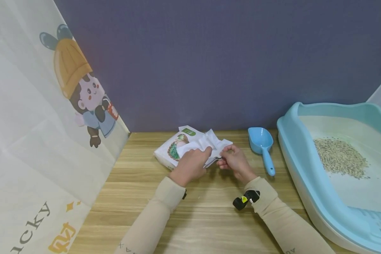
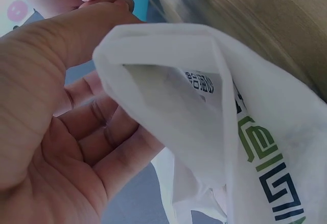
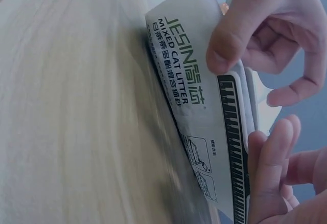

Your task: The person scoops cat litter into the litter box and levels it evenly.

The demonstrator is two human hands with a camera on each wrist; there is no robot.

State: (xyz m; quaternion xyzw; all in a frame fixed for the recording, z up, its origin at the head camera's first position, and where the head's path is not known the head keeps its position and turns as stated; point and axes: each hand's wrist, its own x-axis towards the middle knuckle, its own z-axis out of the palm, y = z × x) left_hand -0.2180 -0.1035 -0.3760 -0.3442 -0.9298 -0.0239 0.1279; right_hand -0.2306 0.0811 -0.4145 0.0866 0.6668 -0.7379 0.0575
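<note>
A white cat litter bag (image 1: pixel 165 151) lies on the wooden table by the dark wall, its top end crumpled and loose toward the right. Printed lettering and a black striped band show on its side (image 3: pixel 189 91) in the right wrist view. My left hand (image 1: pixel 193 164) holds the bag's end, the thumb pressed on its edge beside the band. Across from it, my right hand (image 1: pixel 236 162) pinches the bag's right edge near the corner. In the left wrist view, a folded pocket of the bag (image 2: pixel 168 91) gapes beside my left hand (image 2: pixel 76 116).
A blue scoop (image 1: pixel 261 141) lies just right of the right hand. Farther right stands a large blue-and-white litter tray (image 1: pixel 317 197) with a pile of pellets (image 1: pixel 339 157) in it. A white curtain (image 1: pixel 35 141) with a cartoon figure borders the table's left side.
</note>
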